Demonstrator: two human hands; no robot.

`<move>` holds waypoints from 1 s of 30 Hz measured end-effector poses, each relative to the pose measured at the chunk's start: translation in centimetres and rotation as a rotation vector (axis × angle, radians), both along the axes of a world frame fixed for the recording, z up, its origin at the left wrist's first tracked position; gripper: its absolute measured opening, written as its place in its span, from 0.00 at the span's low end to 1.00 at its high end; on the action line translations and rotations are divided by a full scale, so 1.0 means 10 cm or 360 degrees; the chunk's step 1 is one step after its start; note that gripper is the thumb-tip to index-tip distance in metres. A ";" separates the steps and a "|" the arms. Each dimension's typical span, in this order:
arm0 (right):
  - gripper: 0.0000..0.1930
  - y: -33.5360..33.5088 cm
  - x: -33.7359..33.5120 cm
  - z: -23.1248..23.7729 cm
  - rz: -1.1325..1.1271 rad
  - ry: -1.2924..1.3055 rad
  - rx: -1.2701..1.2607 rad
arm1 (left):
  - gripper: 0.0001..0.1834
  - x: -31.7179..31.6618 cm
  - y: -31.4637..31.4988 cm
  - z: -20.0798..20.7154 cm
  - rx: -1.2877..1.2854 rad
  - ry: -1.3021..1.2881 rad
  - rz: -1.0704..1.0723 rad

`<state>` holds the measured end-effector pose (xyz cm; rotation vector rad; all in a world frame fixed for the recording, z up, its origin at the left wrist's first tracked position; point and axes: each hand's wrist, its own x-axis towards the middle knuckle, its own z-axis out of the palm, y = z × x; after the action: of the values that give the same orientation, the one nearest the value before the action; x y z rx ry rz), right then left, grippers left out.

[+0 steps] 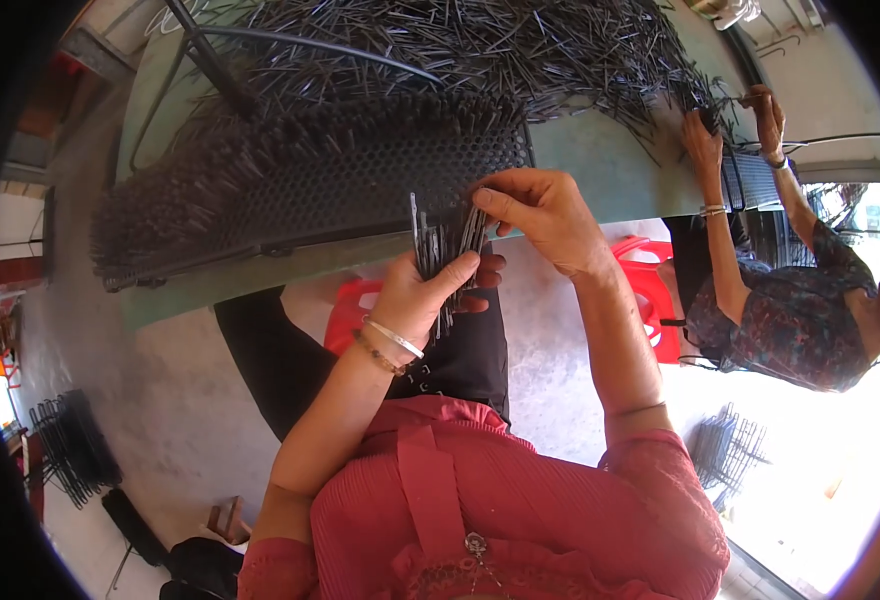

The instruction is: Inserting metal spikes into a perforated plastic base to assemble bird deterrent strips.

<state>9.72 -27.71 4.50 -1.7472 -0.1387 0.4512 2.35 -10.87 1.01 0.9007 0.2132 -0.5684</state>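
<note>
My left hand (410, 300) is wrapped round a bundle of thin dark rods (432, 248), which stand roughly upright above my lap. At the bundle's upper right, the thumb and fingers of my right hand (550, 215) are pinched together on the ends of some rods. How many it grips is hidden by the fingers. Just beyond both hands lies a black panel full of small holes (360, 185). Many rods (200, 190) stick up from its left and far parts, while its near right part shows bare holes.
A large heap of loose dark rods (480, 45) covers the far side of the green table (600, 165). A black bar (210, 65) rises at the left. To the right, a co-worker's hands (703, 145) work at another panel. Red stools (645, 290) stand below.
</note>
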 end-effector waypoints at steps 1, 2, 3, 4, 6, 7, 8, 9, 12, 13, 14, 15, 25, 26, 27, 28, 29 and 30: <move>0.12 0.00 -0.01 0.00 -0.0021 -0.0003 -0.0012 | 0.14 0.00 -0.01 0.00 0.0002 0.0037 0.0041; 0.12 0.00 -0.01 -0.02 -0.0020 -0.0005 -0.0014 | 0.14 0.00 -0.02 0.00 0.0001 0.0035 0.0043; 0.12 0.00 -0.01 -0.03 -0.0044 -0.0014 -0.0001 | 0.14 0.00 -0.02 0.00 0.0016 0.0056 0.0069; 0.12 0.00 -0.01 -0.05 -0.0066 -0.0024 0.0014 | 0.14 0.00 -0.02 0.00 0.0034 0.0077 0.0098; 0.12 0.02 -0.02 -0.06 -0.0085 -0.0043 0.0007 | 0.15 0.01 -0.05 0.00 0.0038 0.0062 0.0131; 0.12 0.02 -0.02 -0.06 -0.0112 -0.0061 -0.0006 | 0.15 0.01 -0.06 -0.01 0.0038 0.0049 0.0156; 0.12 0.02 -0.03 -0.05 -0.0114 -0.0062 -0.0009 | 0.15 0.01 -0.06 -0.01 0.0035 0.0049 0.0154; 0.11 0.02 -0.03 -0.05 -0.0112 -0.0062 -0.0006 | 0.15 0.01 -0.06 -0.01 0.0047 0.0046 0.0149; 0.11 0.01 -0.03 -0.04 -0.0136 -0.0088 0.0016 | 0.16 0.00 -0.06 -0.06 0.0057 0.0037 0.0181; 0.11 0.00 -0.02 -0.02 -0.0170 -0.0117 0.0026 | 0.16 0.01 -0.06 -0.08 0.0045 0.0028 0.0211; 0.11 -0.02 -0.01 0.00 -0.0235 -0.0182 0.0040 | 0.16 0.02 -0.05 -0.08 0.0044 0.0026 0.0210; 0.11 -0.05 0.02 0.03 -0.0300 -0.0247 0.0055 | 0.15 0.02 -0.05 -0.09 0.0018 0.0093 0.0274; 0.09 -0.22 0.55 0.10 -0.0647 -0.0941 0.0103 | 0.12 -0.01 -0.07 -0.04 0.0041 0.0180 0.0210; 0.09 -0.23 0.59 0.05 -0.0647 -0.0944 0.0102 | 0.12 -0.02 -0.07 -0.04 0.0050 0.0172 0.0201; 0.09 -0.25 0.62 -0.01 -0.0615 -0.0948 0.0135 | 0.12 -0.02 -0.07 -0.06 0.0049 0.0169 0.0200; 0.09 -0.25 0.65 -0.06 -0.0582 -0.0950 0.0171 | 0.12 -0.02 -0.06 -0.08 0.0058 0.0159 0.0178; 0.09 -0.26 0.68 -0.09 -0.0583 -0.0950 0.0172 | 0.11 -0.03 -0.06 -0.09 0.0067 0.0150 0.0156; 0.08 -0.27 0.69 -0.11 -0.0560 -0.1000 0.0077 | 0.11 -0.02 -0.06 -0.09 0.0068 0.0149 0.0154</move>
<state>16.66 -30.40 3.38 -1.7683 -0.2774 -0.3644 2.14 -11.44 0.09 0.9008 0.3529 -0.5180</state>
